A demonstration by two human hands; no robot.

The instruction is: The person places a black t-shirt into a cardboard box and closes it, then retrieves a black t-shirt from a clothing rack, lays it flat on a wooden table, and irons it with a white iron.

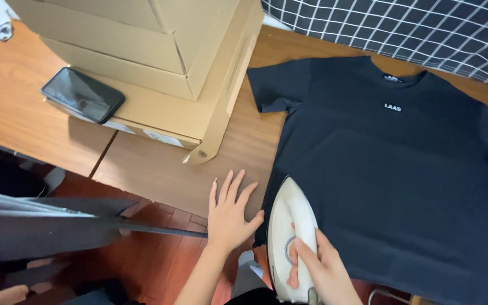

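A dark navy T-shirt lies flat, front up, on a wooden table. My right hand grips the handle of a white clothes iron, whose tip rests on the shirt's lower left hem. My left hand lies flat on the bare wood just left of the shirt's edge, fingers spread, holding nothing.
Stacked cardboard boxes fill the table's back left, with a black phone lying on the lower box. A dark checked cloth lies past the shirt's collar. Below the table edge shows reddish floor and a grey panel.
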